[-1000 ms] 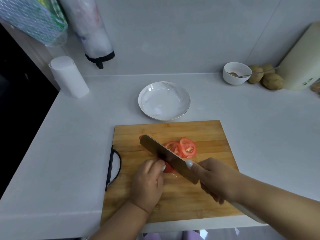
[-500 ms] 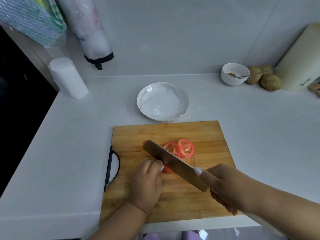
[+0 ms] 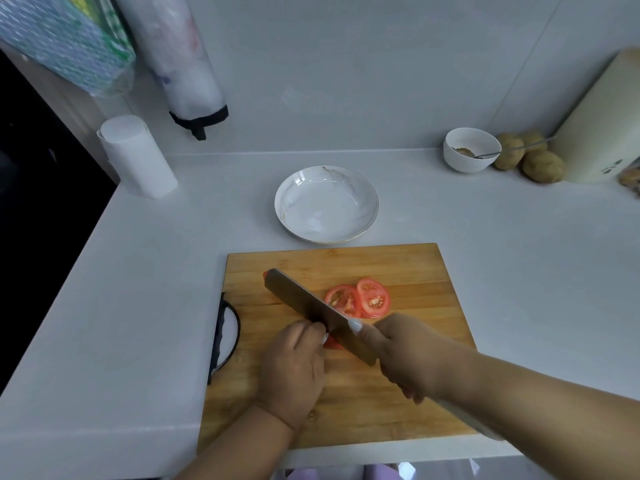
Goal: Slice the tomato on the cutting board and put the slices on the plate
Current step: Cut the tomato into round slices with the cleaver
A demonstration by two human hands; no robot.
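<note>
A wooden cutting board (image 3: pixel 398 268) lies at the counter's front edge. Cut tomato slices (image 3: pixel 362 301) lie overlapping near its middle. My left hand (image 3: pixel 294 368) grips the remaining piece of tomato (image 3: pixel 333 342), which is mostly hidden under my fingers and the blade. My right hand (image 3: pixel 412 358) grips the handle of a broad knife (image 3: pixel 304 304), its forefinger along the blade. The blade slants across the tomato piece, tip toward the far left. A white plate (image 3: pixel 298 181) with a gold rim sits just beyond the board and holds nothing.
A white bowl (image 3: pixel 471 148) with a spoon, several potatoes (image 3: pixel 530 157) and a cream cylinder (image 3: pixel 602 126) stand at the back right. A white paper roll (image 3: pixel 138 157) stands at the back left. The counter's left edge drops into a dark gap.
The knife slid forward toward the far left after drawing back half a second ago. My left hand stayed on the tomato piece. The cut slices have not moved.
</note>
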